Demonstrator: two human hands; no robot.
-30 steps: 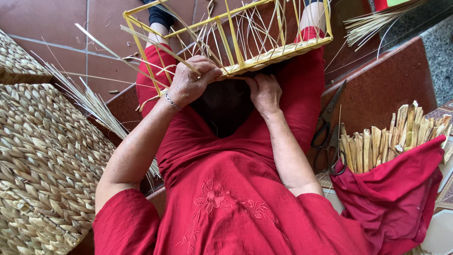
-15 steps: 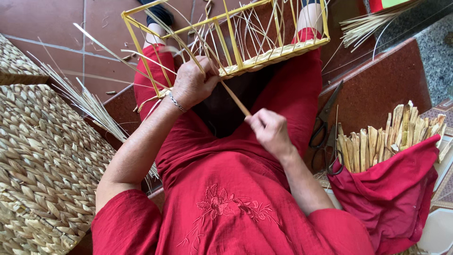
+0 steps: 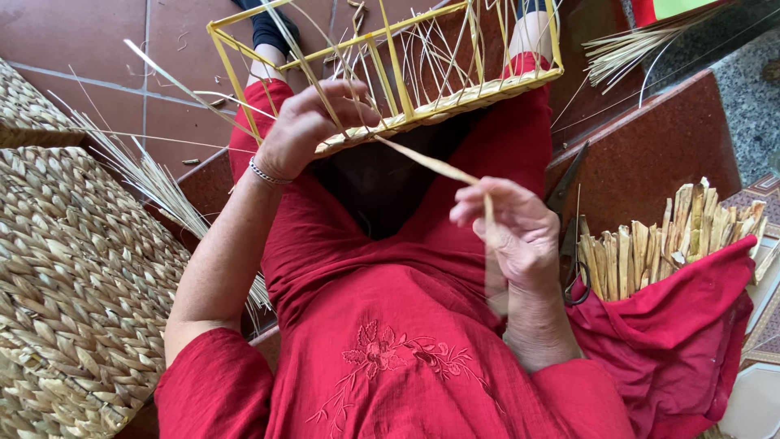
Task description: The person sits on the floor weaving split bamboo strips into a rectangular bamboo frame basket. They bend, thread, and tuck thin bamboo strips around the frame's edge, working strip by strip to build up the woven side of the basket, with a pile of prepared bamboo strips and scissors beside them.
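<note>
A seated person in red weaves one yellow wire basket frame resting on the knees. The left hand grips its woven straw rim, fingers closed around it; the right hand pinches one flat straw strand leading from the rim. One pair of scissors lies beside a red cloth bundle of dried stalks. Two woven straw baskets sit at left.

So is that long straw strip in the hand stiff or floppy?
Probably bendy: the straw strip runs from the basket frame and folds sharply at the right hand. It looks thin and flat, so likely very light. It may split if creased hard.
</note>
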